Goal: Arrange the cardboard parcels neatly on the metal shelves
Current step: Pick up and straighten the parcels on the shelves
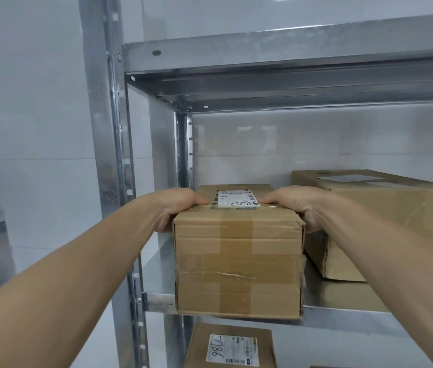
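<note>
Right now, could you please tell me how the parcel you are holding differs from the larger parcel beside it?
The held parcel is narrower and gripped at its sides by the left hand and right hand; the larger parcel is wider and untouched. The held parcel faces me squarely; the larger parcel lies skewed atop another parcel. Both are labelled brown cardboard.

Parcels, hands, shelves and labels, counted

Four cardboard parcels are seen: a gripped parcel (238, 258), a large parcel (385, 216), a flat parcel (348, 296) under it and a lower parcel (199, 346). Two hands are counted, the left hand (180, 208) and the right hand (300, 208). Two metal shelves are shown, the upper shelf (289, 54) and the middle shelf (342, 318). Three white labels (236, 199) are counted.
</note>
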Motion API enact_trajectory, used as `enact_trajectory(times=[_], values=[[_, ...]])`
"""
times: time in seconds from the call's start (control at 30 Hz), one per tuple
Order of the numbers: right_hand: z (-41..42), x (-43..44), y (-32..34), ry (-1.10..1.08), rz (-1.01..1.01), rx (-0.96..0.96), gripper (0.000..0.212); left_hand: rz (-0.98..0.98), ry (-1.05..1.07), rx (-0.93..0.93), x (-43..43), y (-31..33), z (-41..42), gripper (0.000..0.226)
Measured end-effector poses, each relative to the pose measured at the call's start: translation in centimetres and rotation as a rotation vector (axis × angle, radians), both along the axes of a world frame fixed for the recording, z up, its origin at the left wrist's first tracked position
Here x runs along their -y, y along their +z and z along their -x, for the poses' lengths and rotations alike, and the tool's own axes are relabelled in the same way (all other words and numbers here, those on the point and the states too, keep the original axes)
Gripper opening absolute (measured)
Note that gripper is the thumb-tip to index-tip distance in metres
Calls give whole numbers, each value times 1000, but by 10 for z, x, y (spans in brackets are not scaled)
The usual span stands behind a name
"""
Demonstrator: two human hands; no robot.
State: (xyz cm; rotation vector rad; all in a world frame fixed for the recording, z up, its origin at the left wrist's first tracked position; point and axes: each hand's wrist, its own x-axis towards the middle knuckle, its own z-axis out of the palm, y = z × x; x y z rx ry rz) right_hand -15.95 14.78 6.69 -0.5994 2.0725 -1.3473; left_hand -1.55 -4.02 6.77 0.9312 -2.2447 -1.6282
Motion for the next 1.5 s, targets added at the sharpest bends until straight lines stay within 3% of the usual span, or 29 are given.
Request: enact_trajectory(times=[0.2,0.3,0.5,0.6,0.73,0.83,1.0,1.13,1.17,1.23,1.37,1.5], values=[[-11,-6,3,-10,92,-65,22,-8,-2,-73,-4,4,-13,29],[-16,-9,6,-38,135,-130,29,-3,-3,-144,-6,4,-18,29],[-24,-16,9,15,356,-205,25,148,22,-337,-16,1,-27,22],[-29,-13,2,-20,512,-223,36,132,30,-446,-24,-6,-30,20],[-31,-14,-12,-123,638,-208,19,50,31,-586,-32,-22,-33,14],[-31,-13,-23,-166,733,-181,21,-24,40,-662,-31,-33,-33,24],[-33,-12,-43,-198,834,-207,37,-153,34,-781,-31,-43,-32,40],[-28,-11,-61,-141,797,-176,90,-171,74,-823,-35,-53,-30,43],[-28,-11,-64,-119,787,-180,93,-176,81,-829,-36,-55,-29,43],[-32,-12,-67,-85,752,-212,89,-191,103,-835,-37,-60,-28,44],[-38,-14,-71,-63,727,-300,105,-182,138,-843,-40,-67,-28,39],[-39,-14,-75,-80,723,-351,92,-144,148,-831,-44,-68,-27,36]])
